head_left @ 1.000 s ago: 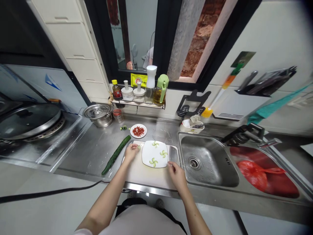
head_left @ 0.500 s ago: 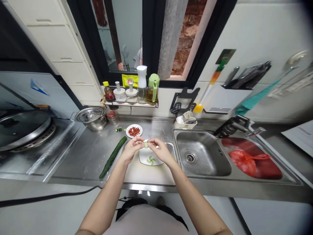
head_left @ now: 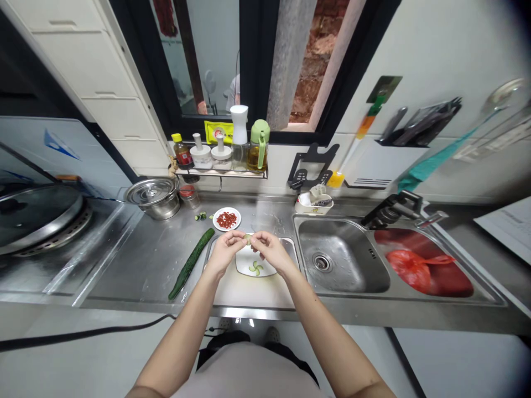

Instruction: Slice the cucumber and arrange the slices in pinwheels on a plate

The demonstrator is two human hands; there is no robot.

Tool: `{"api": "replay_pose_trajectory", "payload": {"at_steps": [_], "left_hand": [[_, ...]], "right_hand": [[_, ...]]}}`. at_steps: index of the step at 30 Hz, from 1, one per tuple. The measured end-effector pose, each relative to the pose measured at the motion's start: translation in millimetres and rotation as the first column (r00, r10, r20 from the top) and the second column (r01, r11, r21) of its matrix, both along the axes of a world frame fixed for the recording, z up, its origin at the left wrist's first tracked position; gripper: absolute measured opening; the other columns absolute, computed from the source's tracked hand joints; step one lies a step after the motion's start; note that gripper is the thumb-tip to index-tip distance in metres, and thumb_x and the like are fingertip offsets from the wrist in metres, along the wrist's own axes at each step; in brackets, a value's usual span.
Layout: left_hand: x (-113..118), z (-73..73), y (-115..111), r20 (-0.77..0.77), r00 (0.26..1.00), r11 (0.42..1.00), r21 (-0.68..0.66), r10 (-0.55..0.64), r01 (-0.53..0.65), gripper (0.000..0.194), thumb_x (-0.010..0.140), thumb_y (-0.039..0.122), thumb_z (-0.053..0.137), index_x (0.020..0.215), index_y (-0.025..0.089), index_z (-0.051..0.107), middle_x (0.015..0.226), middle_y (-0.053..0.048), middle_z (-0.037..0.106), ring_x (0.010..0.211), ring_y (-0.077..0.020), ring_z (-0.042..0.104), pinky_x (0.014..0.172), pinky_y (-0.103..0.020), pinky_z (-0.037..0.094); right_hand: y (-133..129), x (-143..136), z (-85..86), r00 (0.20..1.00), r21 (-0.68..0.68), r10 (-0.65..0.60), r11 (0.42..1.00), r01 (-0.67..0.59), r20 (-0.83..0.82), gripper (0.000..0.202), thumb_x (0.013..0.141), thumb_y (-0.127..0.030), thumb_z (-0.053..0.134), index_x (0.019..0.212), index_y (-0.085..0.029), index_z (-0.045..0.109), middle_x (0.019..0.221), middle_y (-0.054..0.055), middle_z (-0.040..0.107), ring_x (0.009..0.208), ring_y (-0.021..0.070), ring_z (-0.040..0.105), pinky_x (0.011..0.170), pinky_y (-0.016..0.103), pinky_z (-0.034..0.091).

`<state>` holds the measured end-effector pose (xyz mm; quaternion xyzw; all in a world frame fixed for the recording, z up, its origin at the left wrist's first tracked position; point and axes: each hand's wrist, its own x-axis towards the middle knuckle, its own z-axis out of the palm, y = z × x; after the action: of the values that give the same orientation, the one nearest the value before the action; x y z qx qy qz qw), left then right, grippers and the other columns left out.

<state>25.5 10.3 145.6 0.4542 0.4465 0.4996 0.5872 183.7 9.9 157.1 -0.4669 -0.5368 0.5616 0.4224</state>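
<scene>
Between the fingertips of my left hand [head_left: 225,250] and my right hand [head_left: 267,249] is a thin cucumber slice [head_left: 248,239], partly covered by the fingers. Both hands pinch it above a white plate [head_left: 271,268]. On that plate several pale green cucumber slices [head_left: 256,268] lie in a pinwheel. The plate rests on a white cutting board [head_left: 253,293]. To the left of the board a long dark green cucumber [head_left: 191,264] lies slantwise on the steel counter. A small white dish of chopped red pieces [head_left: 227,220] stands behind my left hand.
At right is a steel sink [head_left: 344,254], with a red plastic bag [head_left: 410,271] in its second basin. A lidded pot [head_left: 155,199] and small cucumber bits [head_left: 201,216] stand back left. Seasoning bottles line a wall shelf [head_left: 222,172]. A lidded pan [head_left: 37,215] sits far left.
My fingers have closed in on the cucumber slice, so less of it shows. The right hand's fingers have shifted. The whole view has tilted slightly; the plate and the whole cucumber stay put.
</scene>
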Motion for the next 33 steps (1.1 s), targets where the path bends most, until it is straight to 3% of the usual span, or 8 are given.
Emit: {"api": "replay_pose_trajectory", "payload": {"at_steps": [7,14,18,26,33], "left_hand": [[-0.1,0.5,-1.3,-0.054,0.998,0.999,0.047,0.016,-0.014,0.038,0.067,0.041,0.076,0.095,0.016,0.067,0.072,0.000,0.066,0.071,-0.0122,0.061,0.071,-0.024,0.047],[-3.7,4.9,-1.8,-0.125,0.992,0.992,0.121,-0.017,0.032,0.036,0.072,0.037,0.073,0.101,0.016,0.068,0.075,-0.001,0.066,0.072,-0.0120,0.059,0.072,-0.024,0.046],[-4.0,8.0,-2.7,-0.187,0.982,0.989,0.149,0.003,0.025,0.034,0.072,0.037,0.073,0.099,0.017,0.070,0.079,-0.003,0.068,0.076,-0.0136,0.061,0.075,-0.025,0.046],[-1.4,3.2,0.1,-0.208,0.978,0.992,0.128,0.035,-0.008,0.024,0.071,0.036,0.072,0.085,0.016,0.073,0.079,-0.005,0.072,0.073,-0.0151,0.063,0.072,-0.026,0.049],[-4.2,0.2,3.4,-0.274,0.961,0.987,0.163,0.047,-0.002,0.022,0.073,0.033,0.072,0.087,0.016,0.075,0.083,-0.006,0.074,0.074,-0.0171,0.066,0.073,-0.027,0.051]], "right_hand": [[0.3,1.4,0.6,0.999,0.018,-0.016,1.000,0.015,0.037,0.034,0.073,-0.053,0.065,0.072,-0.020,0.057,0.064,-0.002,0.057,0.060,0.0109,0.050,0.050,0.021,0.036],[-0.1,2.2,6.1,0.993,-0.162,0.052,0.984,-0.069,-0.106,0.030,0.072,-0.047,0.066,0.071,-0.019,0.057,0.065,-0.001,0.059,0.061,0.0104,0.053,0.045,0.018,0.032],[1.2,2.9,6.8,0.987,-0.197,0.059,0.976,-0.089,-0.149,0.029,0.069,-0.045,0.068,0.067,-0.019,0.056,0.062,-0.001,0.058,0.059,0.0102,0.052,0.044,0.018,0.031],[1.6,2.4,5.1,0.999,-0.069,0.044,0.997,-0.044,-0.003,0.023,0.073,-0.041,0.063,0.066,-0.020,0.056,0.063,-0.002,0.057,0.060,0.0108,0.051,0.049,0.020,0.034],[8.2,0.4,-3.8,0.999,0.103,-0.004,0.995,-0.001,0.051,0.016,0.075,-0.036,0.061,0.073,-0.020,0.060,0.070,-0.001,0.061,0.069,0.0127,0.055,0.067,0.025,0.044]]}}
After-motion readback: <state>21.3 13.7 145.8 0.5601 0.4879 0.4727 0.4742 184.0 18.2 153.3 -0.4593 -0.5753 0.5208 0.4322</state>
